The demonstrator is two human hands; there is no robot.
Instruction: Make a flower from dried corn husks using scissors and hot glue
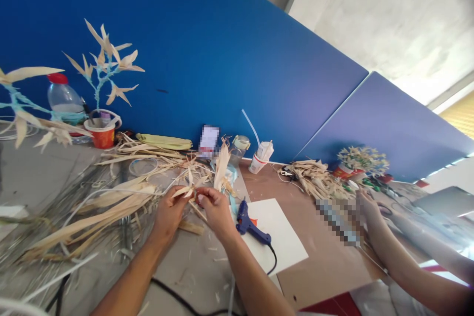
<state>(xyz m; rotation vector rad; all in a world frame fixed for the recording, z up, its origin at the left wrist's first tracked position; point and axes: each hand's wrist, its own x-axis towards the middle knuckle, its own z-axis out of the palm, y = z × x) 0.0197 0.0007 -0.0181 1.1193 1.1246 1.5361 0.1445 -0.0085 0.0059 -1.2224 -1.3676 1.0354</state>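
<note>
A small flower of pale dried corn husk (189, 189) is pinched between the fingers of my left hand (171, 213) and my right hand (215, 210), which meet over the table. The fingers partly cover its base, so I cannot see how its petals are joined. Dried corn husks (122, 200) lie in a loose spread to the left of my hands. Behind my right hand stands a broad upright husk (222, 163). A blue glue gun (255, 227) rests on a white sheet (285, 242), just right of my right wrist.
A husk-flower branch (99, 76) rises from a red cup (101, 136) at the back left, near a plastic bottle (64, 96). A phone (209, 140), a jar (239, 150) and a white cup (258, 163) stand along the blue partition (207, 59). Another person's hand (366, 207) is at the right.
</note>
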